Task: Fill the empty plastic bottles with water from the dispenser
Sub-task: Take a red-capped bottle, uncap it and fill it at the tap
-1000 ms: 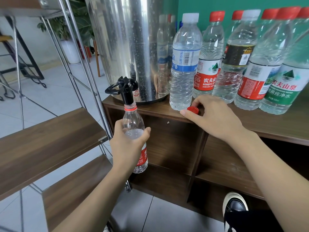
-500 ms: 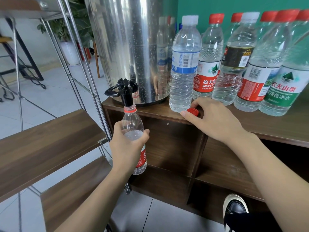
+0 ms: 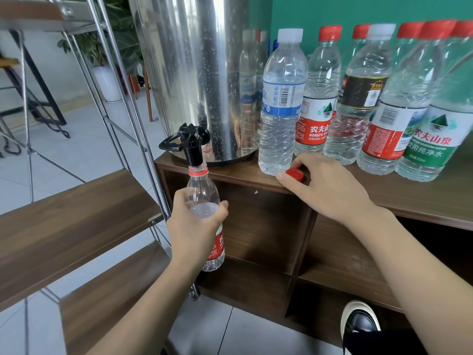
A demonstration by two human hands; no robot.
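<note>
My left hand (image 3: 194, 230) grips a small clear plastic bottle (image 3: 202, 190) with a red neck ring, its open mouth right under the black tap (image 3: 188, 146) of the steel water dispenser (image 3: 194, 73). Water stands about level with my fingers. My right hand (image 3: 325, 187) rests on the wooden counter (image 3: 422, 201), its thumb and fingers pinching a loose red cap (image 3: 294, 173) next to a white-capped bottle (image 3: 281, 103).
A row of capped bottles (image 3: 394, 98) with red, black and green labels lines the counter against the green wall. Open cubbies (image 3: 258, 226) lie under the counter. A metal-framed rack with wooden shelves (image 3: 74, 219) stands close at the left. A shoe (image 3: 361, 321) shows below.
The water level in the held bottle has risen a little. Both hands stay where they were.
</note>
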